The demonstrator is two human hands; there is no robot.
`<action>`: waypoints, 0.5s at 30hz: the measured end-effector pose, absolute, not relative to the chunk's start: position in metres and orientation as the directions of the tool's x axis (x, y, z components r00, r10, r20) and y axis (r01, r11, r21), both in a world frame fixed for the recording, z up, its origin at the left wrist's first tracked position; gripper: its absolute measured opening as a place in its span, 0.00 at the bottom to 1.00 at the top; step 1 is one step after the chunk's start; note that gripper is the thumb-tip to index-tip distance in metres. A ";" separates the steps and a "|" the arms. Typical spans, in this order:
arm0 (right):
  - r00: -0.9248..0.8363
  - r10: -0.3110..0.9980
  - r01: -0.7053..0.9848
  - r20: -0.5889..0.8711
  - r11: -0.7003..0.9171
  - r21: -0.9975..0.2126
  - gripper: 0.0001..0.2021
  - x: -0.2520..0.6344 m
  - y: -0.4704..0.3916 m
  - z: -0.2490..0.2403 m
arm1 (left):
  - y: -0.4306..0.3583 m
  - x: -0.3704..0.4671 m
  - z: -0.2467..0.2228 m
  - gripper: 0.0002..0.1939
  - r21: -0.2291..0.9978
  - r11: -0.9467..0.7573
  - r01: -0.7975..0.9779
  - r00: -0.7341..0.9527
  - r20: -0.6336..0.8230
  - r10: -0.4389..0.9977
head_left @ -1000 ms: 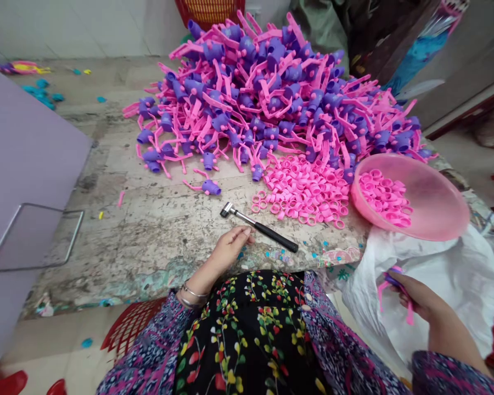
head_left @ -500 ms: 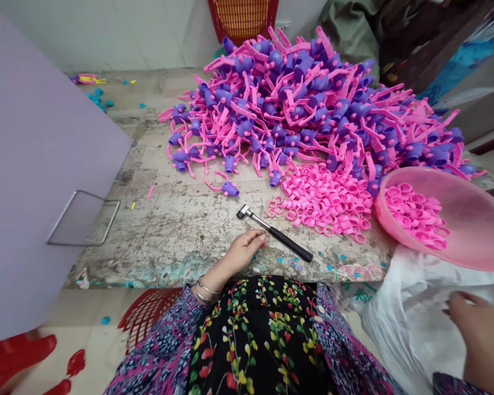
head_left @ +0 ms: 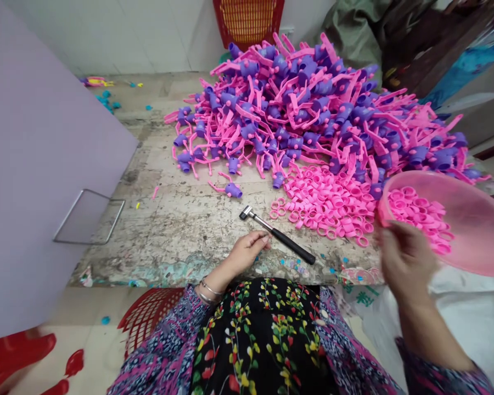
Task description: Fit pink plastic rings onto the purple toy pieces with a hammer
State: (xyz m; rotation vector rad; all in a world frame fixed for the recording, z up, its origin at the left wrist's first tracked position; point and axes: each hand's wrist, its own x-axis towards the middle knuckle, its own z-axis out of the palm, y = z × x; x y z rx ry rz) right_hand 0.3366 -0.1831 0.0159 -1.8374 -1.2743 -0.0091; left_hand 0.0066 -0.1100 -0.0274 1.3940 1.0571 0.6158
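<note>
Where purple-bodied, pink-armed plastic pieces [head_left: 296, 104] pile up beyond the black-handled metal hammer [head_left: 290, 244]: arms already joined on those plainly seen.
Pink plastic rings [head_left: 333, 200]: loose right of the hammer, much seemingly left to do.
Translucent pink plastic bowl [head_left: 477, 219]: farther right, part-filled with more rings.
White plastic sack [head_left: 477, 307]: far right, on the hammer's near side; contents hidden.
Left hand [head_left: 247, 252]: beside the hammer, fingers curled, thumb to forefinger, nothing visible inside.
Right hand [head_left: 407, 263]: right of the hammer, fingers bent, blurred; hold cannot be told.
</note>
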 end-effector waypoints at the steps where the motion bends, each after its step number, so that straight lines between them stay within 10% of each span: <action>1: 0.347 0.823 0.770 0.450 0.024 -0.637 0.11 0.316 -0.167 0.013 | -0.110 0.006 -0.028 0.14 0.965 0.134 0.225 0.446 -0.225 0.867; 6: -0.298 0.929 0.710 0.219 0.370 -0.600 0.12 0.223 -0.101 0.019 | -0.113 0.006 -0.029 0.14 0.962 0.112 0.247 0.451 -0.216 0.866; 15: -0.328 0.945 0.812 0.004 0.284 -0.510 0.21 0.123 0.004 0.011 | -0.113 0.005 -0.024 0.13 0.953 0.049 0.298 0.472 -0.191 0.861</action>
